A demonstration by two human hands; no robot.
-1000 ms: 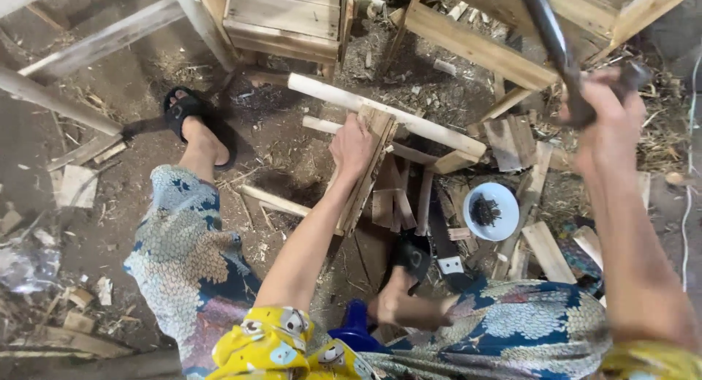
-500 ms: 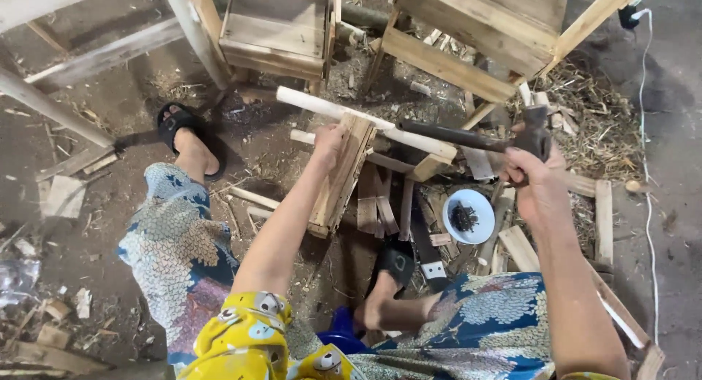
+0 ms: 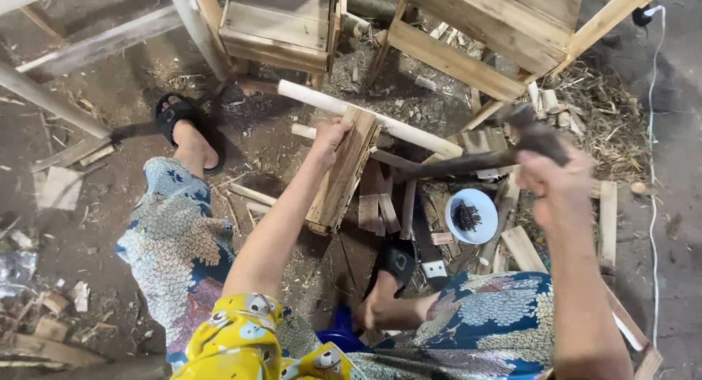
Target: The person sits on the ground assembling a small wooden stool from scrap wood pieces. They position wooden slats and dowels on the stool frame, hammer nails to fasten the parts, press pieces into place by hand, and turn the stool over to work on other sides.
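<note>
Hammer (image 3: 475, 160) | right hand (image 3: 559, 186) grip clenched on handle | left hand (image 3: 329, 135) grip grasping upright wooden slat (image 3: 342, 171) | white bowl (image 3: 472, 215) near

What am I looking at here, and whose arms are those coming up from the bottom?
The camera sits on a person's head and looks down, so the arms are their own. The left hand steadies a slatted wooden piece standing on the dirt floor, against a pale round pole. The right hand grips a hammer, blurred. On the floor lie wood offcuts, a white bowl of small dark nails and a saw. The person's feet wear black sandals. Wooden frames stand behind.
</note>
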